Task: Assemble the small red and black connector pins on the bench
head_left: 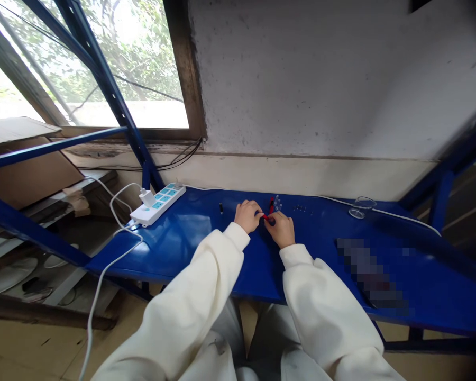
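Fingertips of the left hand (pixel 247 214) and right hand (pixel 281 228) pinched opposite ends of a slim red tube (pixel 266 217), which lay between them, its long axis slanting from ten toward four o'clock.

Left arm (pixel 200 288) and right arm (pixel 325 304) extended forward, converging; left hand (pixel 247 216) palm down, fingers bent, tips pinched; right hand (pixel 281 228) angled inward opposite it, fingers curled in a pinch; both hands close together, fingertips nearly meeting.
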`<state>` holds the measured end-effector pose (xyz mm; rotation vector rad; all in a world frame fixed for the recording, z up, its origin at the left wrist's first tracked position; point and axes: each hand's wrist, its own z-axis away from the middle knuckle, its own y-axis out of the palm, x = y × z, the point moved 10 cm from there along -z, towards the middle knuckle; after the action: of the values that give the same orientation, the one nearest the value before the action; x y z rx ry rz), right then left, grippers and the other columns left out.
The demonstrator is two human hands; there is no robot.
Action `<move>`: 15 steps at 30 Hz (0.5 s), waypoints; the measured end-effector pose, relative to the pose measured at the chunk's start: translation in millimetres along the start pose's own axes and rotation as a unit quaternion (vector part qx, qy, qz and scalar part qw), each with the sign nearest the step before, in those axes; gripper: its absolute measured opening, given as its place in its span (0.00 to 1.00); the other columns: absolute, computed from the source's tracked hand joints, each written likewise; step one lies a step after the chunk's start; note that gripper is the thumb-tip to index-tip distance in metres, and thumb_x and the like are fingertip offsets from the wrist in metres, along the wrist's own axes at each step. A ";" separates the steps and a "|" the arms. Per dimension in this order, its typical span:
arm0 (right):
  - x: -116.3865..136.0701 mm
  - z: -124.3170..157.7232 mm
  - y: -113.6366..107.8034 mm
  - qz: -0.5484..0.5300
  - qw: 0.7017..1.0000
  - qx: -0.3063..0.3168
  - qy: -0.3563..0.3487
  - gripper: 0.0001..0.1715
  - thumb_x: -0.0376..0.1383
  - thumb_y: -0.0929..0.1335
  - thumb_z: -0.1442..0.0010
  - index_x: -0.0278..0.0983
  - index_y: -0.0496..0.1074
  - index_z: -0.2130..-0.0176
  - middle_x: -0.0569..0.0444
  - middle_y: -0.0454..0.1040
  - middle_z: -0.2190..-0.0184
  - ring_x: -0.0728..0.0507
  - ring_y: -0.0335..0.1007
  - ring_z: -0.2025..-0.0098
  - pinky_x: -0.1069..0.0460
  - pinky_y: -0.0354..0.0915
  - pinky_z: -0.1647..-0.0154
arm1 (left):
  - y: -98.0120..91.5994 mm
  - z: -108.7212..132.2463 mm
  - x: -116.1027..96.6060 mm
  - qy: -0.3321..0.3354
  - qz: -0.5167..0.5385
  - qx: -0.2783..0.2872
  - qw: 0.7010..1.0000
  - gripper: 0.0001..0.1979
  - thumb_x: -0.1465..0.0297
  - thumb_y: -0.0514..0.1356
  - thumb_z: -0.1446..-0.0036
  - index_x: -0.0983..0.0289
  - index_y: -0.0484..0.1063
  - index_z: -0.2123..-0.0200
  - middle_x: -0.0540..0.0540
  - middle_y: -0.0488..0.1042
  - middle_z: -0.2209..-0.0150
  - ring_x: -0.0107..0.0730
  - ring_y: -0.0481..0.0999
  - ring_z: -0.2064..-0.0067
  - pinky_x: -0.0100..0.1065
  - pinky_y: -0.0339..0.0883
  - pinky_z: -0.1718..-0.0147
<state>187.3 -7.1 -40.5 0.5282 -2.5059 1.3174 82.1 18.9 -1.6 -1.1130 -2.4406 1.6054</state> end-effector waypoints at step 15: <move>4.7 0.9 11.0 -0.054 0.997 0.050 -0.005 0.09 0.37 0.61 0.45 0.37 0.69 0.69 0.54 0.70 0.73 0.48 0.65 0.72 0.54 0.55 0.70 | -41.2 -33.0 88.1 -0.038 -0.184 0.128 0.974 0.05 0.73 0.58 0.52 0.64 0.74 0.73 0.59 0.68 0.60 0.43 0.60 0.54 0.43 0.51 0.56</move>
<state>178.3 -3.0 -47.3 0.6833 -2.3915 1.4071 6.2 85.8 16.1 -0.5341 -2.2253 1.7906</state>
